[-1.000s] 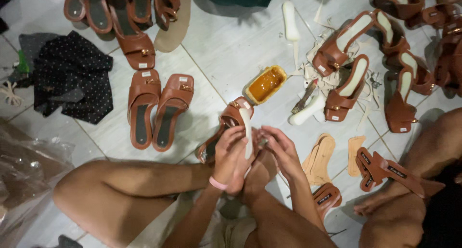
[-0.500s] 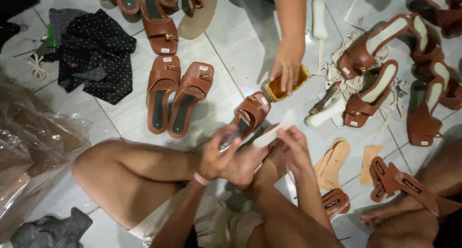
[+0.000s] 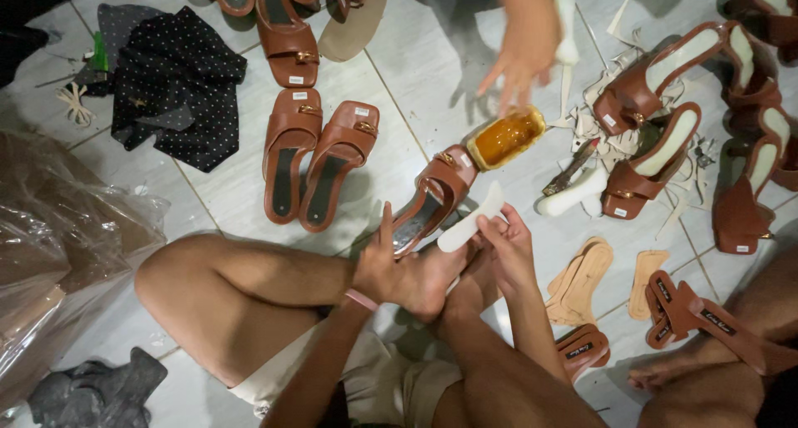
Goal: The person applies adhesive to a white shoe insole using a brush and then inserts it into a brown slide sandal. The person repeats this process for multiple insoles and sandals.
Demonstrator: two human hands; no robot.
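I sit on the white tiled floor with my legs folded. My left hand (image 3: 376,268) grips the heel end of a brown sandal (image 3: 439,189) with a gold buckle, resting against my foot. My right hand (image 3: 509,243) pinches a white insole (image 3: 470,220) just above the sandal's footbed. A small yellow tub of amber glue (image 3: 505,137) stands just beyond the sandal. Another person's hand (image 3: 519,58) hovers above the tub with its fingers spread.
A finished brown pair (image 3: 318,158) stands to the left, with more sandals at the top (image 3: 287,29) and right (image 3: 665,104). Tan insoles (image 3: 582,270) and strap pieces (image 3: 690,316) lie at the right. A dotted black cloth (image 3: 179,83) and a plastic bag (image 3: 58,245) lie to the left.
The other person's hand has lifted off the glue tub and now hovers above it. My hands still hold the sandal and the insole, with the insole lowered closer to the footbed.
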